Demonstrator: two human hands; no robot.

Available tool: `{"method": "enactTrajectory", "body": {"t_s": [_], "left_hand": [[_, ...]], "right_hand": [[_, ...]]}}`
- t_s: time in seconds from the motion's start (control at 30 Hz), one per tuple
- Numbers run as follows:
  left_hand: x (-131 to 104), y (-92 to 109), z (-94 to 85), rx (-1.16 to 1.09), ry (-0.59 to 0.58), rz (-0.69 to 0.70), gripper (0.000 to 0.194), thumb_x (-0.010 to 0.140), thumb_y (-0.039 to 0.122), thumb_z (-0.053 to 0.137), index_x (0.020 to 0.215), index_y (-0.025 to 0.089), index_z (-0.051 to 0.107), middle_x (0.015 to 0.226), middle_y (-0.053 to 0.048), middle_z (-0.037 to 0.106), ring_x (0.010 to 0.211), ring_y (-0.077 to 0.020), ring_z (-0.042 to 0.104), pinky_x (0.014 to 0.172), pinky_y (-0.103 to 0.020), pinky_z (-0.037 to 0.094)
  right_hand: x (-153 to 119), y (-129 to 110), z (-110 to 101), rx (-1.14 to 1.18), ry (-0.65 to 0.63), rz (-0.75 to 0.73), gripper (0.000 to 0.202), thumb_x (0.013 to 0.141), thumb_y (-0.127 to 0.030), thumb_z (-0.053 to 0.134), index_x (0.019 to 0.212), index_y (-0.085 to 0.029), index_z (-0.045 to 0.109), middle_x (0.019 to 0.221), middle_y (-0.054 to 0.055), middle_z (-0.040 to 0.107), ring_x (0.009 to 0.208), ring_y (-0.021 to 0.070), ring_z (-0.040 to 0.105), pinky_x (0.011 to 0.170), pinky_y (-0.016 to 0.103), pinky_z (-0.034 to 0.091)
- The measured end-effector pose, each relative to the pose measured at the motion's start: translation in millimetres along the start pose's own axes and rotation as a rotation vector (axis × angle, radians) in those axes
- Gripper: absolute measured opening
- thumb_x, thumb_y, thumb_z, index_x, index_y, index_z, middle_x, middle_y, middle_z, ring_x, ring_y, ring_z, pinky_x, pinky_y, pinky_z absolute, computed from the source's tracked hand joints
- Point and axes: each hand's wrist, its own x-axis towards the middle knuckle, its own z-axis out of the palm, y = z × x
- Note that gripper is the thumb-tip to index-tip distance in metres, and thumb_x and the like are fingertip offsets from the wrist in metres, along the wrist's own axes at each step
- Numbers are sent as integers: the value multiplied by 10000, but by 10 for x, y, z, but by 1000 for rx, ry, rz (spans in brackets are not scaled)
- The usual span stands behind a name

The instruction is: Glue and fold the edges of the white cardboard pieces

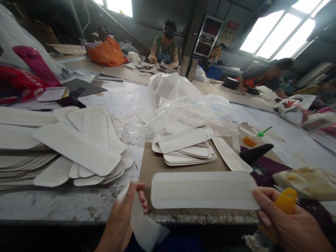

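A long pale panel with rounded corners (203, 190) lies across the front of a brown board (147, 168). My right hand (286, 217) pinches the panel's right end and also holds a yellow-handled tool (287, 200), whose lower end looks whitish and ragged. Left of the panel, my left hand (126, 213) has its fingers curled round a whitish, translucent strip (144, 224) that hangs below the table edge. Behind the panel sits a small pile of similar pieces (186, 152), with one slanted piece (231, 154) beside it.
Large piles of pale panels (78, 147) cover the left. Clear plastic bags (183, 105) stand behind the board. At right are a black pointed object (256, 154), an orange container (252, 140) and a yellowish bag (307, 182). People (165, 49) work farther back.
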Motion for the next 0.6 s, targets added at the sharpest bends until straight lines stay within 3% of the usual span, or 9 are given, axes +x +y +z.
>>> {"method": "enactTrajectory", "body": {"t_s": [0.13, 0.3, 0.5, 0.6], "left_hand": [[10, 56, -28, 202, -93, 4, 445, 680, 502, 710, 900, 135, 583, 547, 24, 526, 500, -103, 475, 492, -179, 420], [61, -16, 2, 229, -7, -49, 491, 612, 385, 786, 1002, 160, 592, 922, -45, 661, 894, -229, 605, 766, -260, 518], [107, -64, -12, 297, 81, -34, 685, 552, 398, 817, 1140, 183, 539, 1045, -43, 657, 1022, -243, 580, 770, -194, 529], [127, -97, -32, 345, 148, -14, 641, 518, 394, 834, 1067, 175, 587, 1030, -44, 667, 993, -245, 594, 728, -169, 535]], "right_hand": [[15, 167, 269, 113, -132, 101, 474, 650, -600, 666, 795, -169, 535, 426, -85, 373, 397, 46, 289, 384, 152, 239], [23, 279, 320, 91, -254, 24, 436, 732, -581, 596, 832, -163, 525, 454, -76, 417, 405, 62, 326, 417, 183, 266], [81, 292, 329, -47, -192, 23, 425, 718, -566, 587, 813, -153, 563, 485, -54, 471, 426, 93, 397, 436, 215, 319], [116, 298, 350, -259, -151, -90, 352, 710, -519, 596, 727, -168, 572, 601, -10, 550, 557, 139, 489, 520, 244, 385]]}}
